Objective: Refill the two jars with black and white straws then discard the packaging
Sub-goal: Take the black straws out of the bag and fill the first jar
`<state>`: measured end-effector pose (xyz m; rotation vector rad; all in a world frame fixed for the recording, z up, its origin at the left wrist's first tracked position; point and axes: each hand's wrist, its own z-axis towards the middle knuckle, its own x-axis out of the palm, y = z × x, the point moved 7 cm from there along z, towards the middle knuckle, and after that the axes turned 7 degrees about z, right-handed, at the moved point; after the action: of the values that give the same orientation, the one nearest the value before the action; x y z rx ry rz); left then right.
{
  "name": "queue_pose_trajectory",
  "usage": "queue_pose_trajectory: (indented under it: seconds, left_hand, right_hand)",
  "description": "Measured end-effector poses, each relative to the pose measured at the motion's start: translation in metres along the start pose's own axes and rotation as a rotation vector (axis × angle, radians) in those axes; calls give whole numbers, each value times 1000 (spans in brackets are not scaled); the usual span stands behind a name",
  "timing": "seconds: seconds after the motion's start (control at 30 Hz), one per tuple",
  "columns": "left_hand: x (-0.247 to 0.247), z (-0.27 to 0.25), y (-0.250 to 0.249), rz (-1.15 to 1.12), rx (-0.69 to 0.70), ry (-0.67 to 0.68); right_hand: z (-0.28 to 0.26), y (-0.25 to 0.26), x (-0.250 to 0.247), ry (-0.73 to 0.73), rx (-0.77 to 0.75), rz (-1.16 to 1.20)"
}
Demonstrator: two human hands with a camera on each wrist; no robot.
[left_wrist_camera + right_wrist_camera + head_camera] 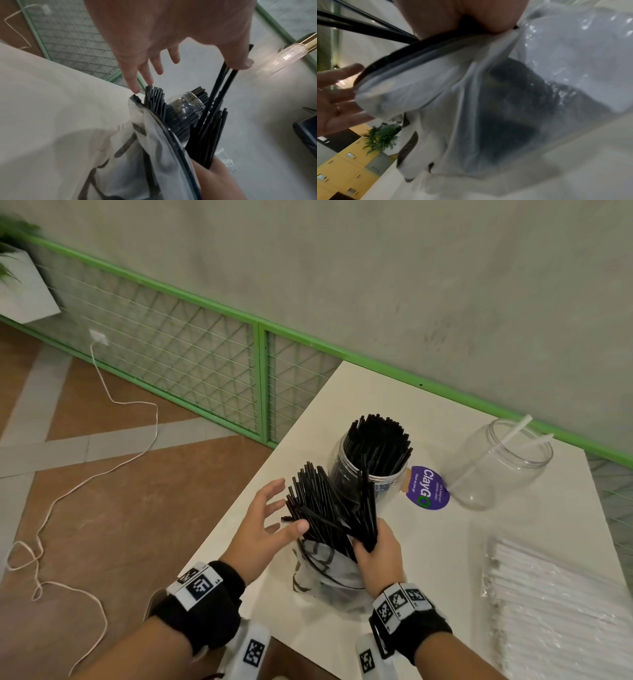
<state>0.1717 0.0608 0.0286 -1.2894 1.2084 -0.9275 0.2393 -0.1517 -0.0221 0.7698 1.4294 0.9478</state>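
On the white table (442, 546) stands a clear jar (342, 477) packed with black straws. In front of it my right hand (368, 542) grips a fanned bundle of black straws (325, 505) at the mouth of a crumpled plastic bag (325, 573); the bag (453, 94) hangs below that hand. My left hand (284, 508) is spread open beside the bundle, its thumb (240, 63) touching a couple of straws (223, 88). A second clear jar (496, 470) to the right holds two white straws (513, 433). A sealed pack of white straws (555, 594) lies at the right.
A purple round sticker (428, 487) lies on the table between the two jars. The table's left edge runs diagonally just left of my left hand. Beyond it are a tiled floor with a loose white cable (102, 460) and a green wire fence (205, 364) along the wall.
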Motion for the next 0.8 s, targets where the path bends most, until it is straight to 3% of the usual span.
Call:
queue_pose_trajectory:
  seconds: [0.13,0.2,0.27,0.3,0.37,0.47,0.53,0.7,0.8]
  left_hand:
    - [-10,6,18,-63,-88,-124]
    - [-22,4,36,-182,-194,-271]
    - [-25,-2,57,-228,-342,-316]
    - [-21,-4,67,-218,-411,-262]
    - [-2,-5,76,-160,-500,-32]
    - [27,4,70,-39,-506,262]
    - [38,16,68,-70,-500,266]
    - [40,39,81,-171,-525,77]
    - [44,45,91,-237,-541,39]
  right_hand:
    - [2,0,-1,-7,0,-10]
    - [3,0,-1,-10,-6,-9]
    - [3,1,-1,-5,-7,2]
    - [3,1,-1,-1,-8,8]
    - [2,0,0,8,-15,11]
    - [3,-1,0,15,-22,6]
    - [3,-2,0,27,-19,6]
    - [1,-6,3,122,46,33]
    - [2,-4,4,158,56,49]
